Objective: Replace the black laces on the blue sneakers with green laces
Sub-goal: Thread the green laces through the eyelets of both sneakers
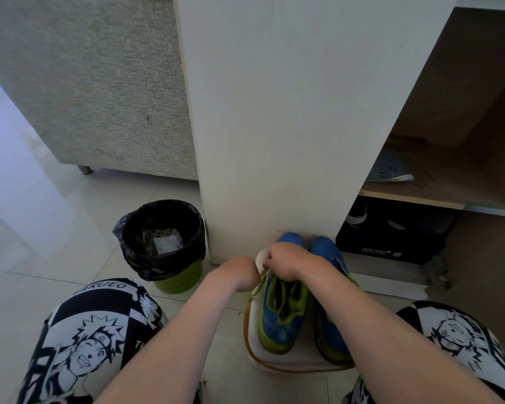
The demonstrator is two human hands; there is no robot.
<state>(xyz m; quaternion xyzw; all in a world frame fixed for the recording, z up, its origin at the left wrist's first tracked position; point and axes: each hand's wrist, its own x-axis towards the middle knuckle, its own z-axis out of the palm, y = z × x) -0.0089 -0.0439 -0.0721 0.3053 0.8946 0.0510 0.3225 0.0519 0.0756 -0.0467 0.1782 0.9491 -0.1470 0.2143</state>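
Fingers of right hand [287,263] pinch green lace [258,284] over blue sneaker [283,319] — left hand [245,272] hold unclear.

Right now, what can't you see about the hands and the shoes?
All in the head view:
- Fingers of the left hand: hidden behind its own wrist, grip unknown.
- Eyelets of the sneaker: covered by the right hand, which grips the green lace.
- Lacing of the other sneaker: under the right forearm.
- Inside of the bin: too dark.
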